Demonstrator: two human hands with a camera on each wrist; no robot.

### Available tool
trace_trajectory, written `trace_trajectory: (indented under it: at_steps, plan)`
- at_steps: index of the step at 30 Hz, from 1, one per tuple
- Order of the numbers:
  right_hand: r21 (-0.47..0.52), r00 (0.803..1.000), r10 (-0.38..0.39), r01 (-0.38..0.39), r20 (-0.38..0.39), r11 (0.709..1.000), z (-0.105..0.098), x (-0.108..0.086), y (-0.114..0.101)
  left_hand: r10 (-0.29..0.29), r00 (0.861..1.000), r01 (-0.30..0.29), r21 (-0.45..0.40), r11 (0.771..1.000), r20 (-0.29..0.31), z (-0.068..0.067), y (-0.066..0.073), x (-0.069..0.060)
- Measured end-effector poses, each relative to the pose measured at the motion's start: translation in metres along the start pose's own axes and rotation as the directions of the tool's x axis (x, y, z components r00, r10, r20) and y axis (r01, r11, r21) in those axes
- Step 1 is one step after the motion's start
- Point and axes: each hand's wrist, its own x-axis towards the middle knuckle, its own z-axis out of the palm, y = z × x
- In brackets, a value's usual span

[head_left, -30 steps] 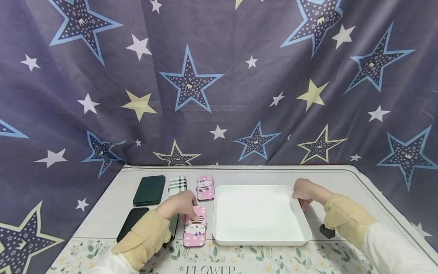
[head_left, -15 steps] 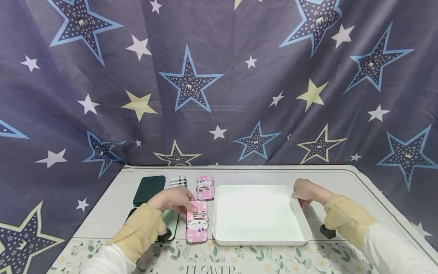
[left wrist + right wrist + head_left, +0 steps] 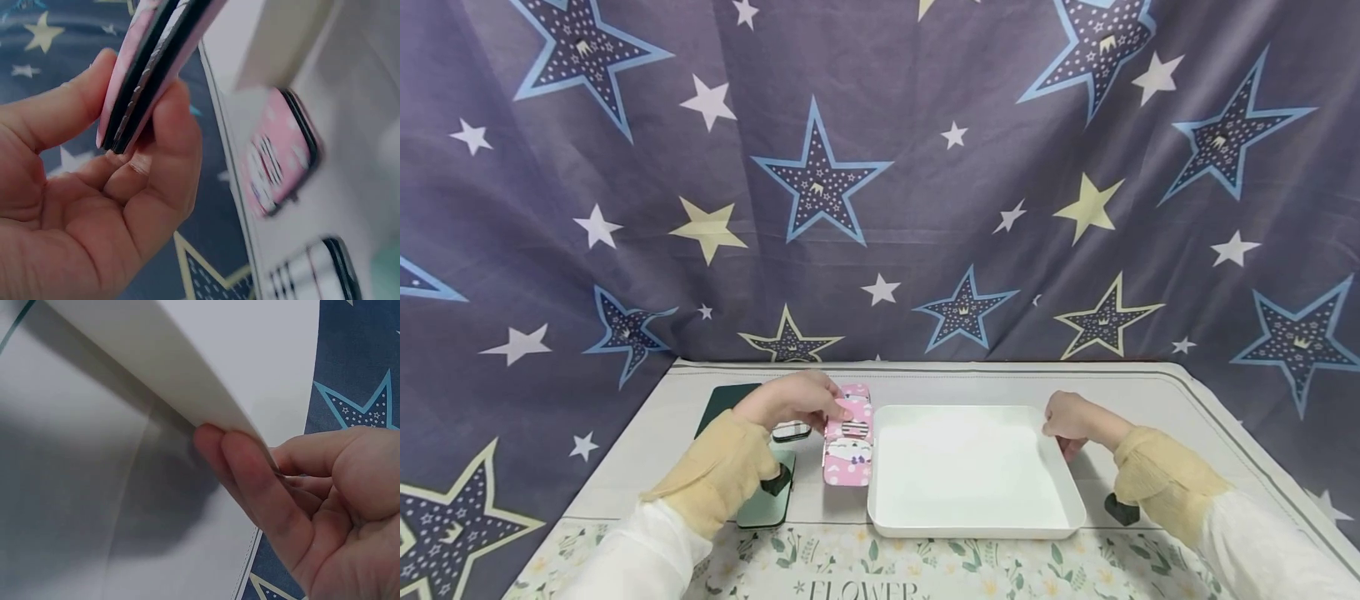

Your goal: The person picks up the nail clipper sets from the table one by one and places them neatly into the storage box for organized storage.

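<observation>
In the head view, my left hand (image 3: 801, 400) pinches a slim pink cat-print case (image 3: 847, 462) by its far end, just off the left side of a white tray (image 3: 973, 471). The left wrist view shows the thumb and fingers on opposite faces of this case, its dark edges and metal seam between them. Behind it lies a second pink case (image 3: 278, 153), partly hidden in the head view. My right hand (image 3: 1067, 421) holds the tray's right rim; in the right wrist view, the thumb and fingers pinch the tray wall (image 3: 169, 369) from both sides.
A dark green case (image 3: 722, 406), a plaid case (image 3: 792, 432) and a light green case (image 3: 763, 510) lie left of the tray, partly covered by my left hand and forearm. A starry curtain (image 3: 880, 208) hangs behind the table.
The left hand has lifted the pink case and carried it away from me and slightly right, towards the tray's left side. The right hand stays at the tray rim.
</observation>
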Motion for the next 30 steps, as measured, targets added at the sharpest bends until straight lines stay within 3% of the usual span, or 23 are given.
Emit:
trace_trajectory:
  at_steps: [5,15,25,30]
  plan:
    - [0.001,1.000,0.008,-0.008,0.002,1.000,-0.002,-0.002,-0.001,0.056,0.998,-0.055,-0.033,0.998,0.011,0.018,0.023,0.009]
    - [0.000,1.000,0.007,-0.007,0.007,1.000,-0.002,-0.006,-0.001,0.063,0.998,-0.062,-0.218,0.974,-0.002,0.067,0.065,0.047]
    - [-0.003,1.000,0.008,-0.008,0.007,1.000,-0.001,-0.004,0.000,0.034,0.999,-0.040,-0.333,0.942,-0.026,0.110,0.092,0.080]
    - [0.009,1.000,0.030,-0.030,0.007,1.000,-0.002,-0.002,-0.001,0.013,0.999,-0.028,-0.377,0.926,-0.042,0.130,0.100,0.090]
